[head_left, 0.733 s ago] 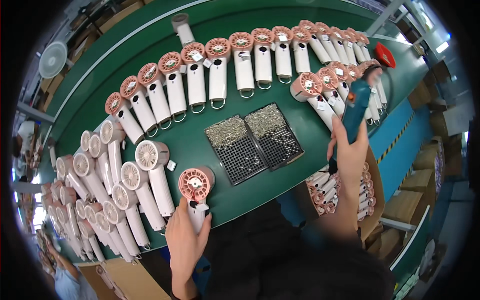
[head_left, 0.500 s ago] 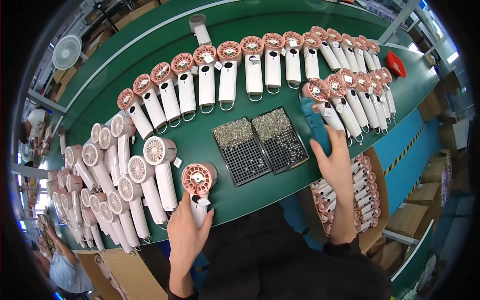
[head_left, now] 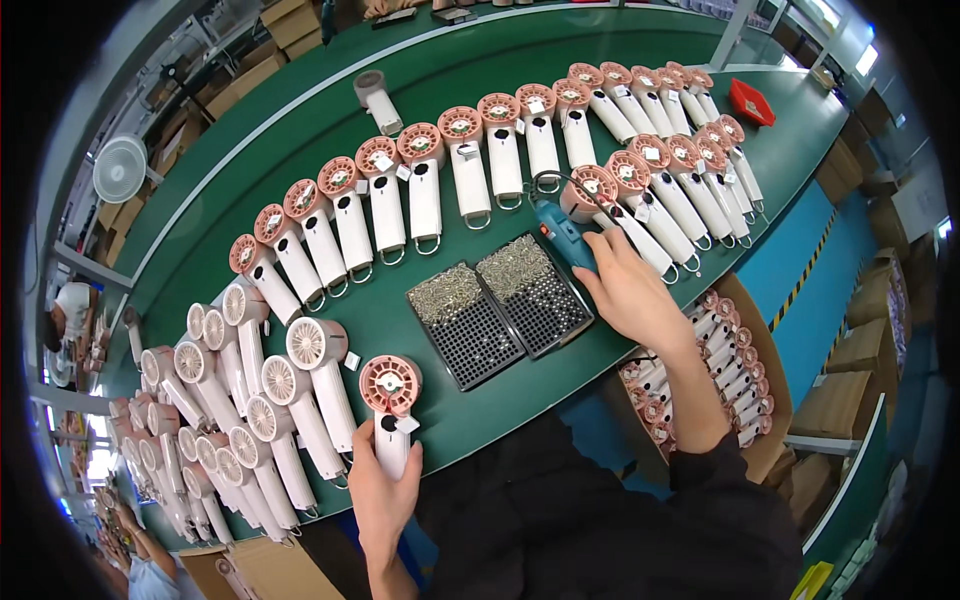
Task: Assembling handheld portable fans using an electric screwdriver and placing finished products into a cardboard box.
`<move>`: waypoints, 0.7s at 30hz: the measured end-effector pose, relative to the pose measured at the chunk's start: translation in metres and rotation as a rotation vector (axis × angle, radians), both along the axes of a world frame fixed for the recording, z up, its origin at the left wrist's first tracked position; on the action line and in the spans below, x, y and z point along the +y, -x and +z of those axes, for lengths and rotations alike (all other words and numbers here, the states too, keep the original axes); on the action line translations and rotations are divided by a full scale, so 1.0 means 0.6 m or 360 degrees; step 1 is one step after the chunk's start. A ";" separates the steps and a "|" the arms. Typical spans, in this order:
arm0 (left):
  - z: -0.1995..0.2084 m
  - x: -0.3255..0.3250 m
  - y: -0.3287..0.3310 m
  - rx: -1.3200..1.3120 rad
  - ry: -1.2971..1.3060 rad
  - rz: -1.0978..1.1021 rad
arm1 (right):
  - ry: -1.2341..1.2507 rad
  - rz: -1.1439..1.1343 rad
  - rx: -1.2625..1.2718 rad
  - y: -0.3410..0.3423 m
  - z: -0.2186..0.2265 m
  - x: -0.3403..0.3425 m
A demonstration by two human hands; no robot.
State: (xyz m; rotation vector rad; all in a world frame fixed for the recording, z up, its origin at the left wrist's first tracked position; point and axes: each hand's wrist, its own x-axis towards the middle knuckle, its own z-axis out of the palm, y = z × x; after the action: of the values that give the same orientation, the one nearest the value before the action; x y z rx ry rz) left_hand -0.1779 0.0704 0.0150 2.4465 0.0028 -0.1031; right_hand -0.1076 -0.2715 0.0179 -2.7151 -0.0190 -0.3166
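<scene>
My left hand (head_left: 385,495) grips a handheld fan (head_left: 392,440) by its white handle, at the table's near edge. Its pink round head (head_left: 391,384) lies face up with the inner ribs showing, and a small white tag hangs by a reddish wire near the neck. My right hand (head_left: 630,290) is wrapped round a teal electric screwdriver (head_left: 563,235) with an orange button. A black cord curves from the tool's far end. The screwdriver is beside the far right corner of the right black screw tray (head_left: 545,300); its bit cannot be made out.
A second screw tray (head_left: 468,335) adjoins the first; both hold many small screws. Rows of pink-headed fans (head_left: 460,125) arc along the back and right. White-grilled fans (head_left: 310,345) crowd the left. A red tray (head_left: 751,103) sits far right; a carton of fans (head_left: 715,375) stands below the edge.
My right hand has brought the screwdriver leftward, closer to the screw trays, and tilted it. My left hand still holds the same fan. The whole view has shifted somewhat.
</scene>
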 end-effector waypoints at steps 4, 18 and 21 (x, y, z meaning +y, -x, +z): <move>0.000 0.013 0.008 -0.0006 0.0472 0.0170 | 0.0023 0.0025 0.0026 -0.001 -0.001 -0.005; 0.047 -0.126 -0.045 0.0070 0.2162 0.0220 | -0.0828 0.0804 -0.0074 0.085 0.068 0.179; 0.040 -0.192 -0.052 -0.0035 0.1981 0.0063 | -0.0410 0.0506 -0.0099 0.091 0.069 0.162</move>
State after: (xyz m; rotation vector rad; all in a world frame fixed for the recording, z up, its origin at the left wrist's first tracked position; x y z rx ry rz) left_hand -0.1470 -0.0449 0.0393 1.2026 -0.0177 -0.0361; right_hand -0.1623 -0.1742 0.0591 -2.3978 -0.3957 -0.2863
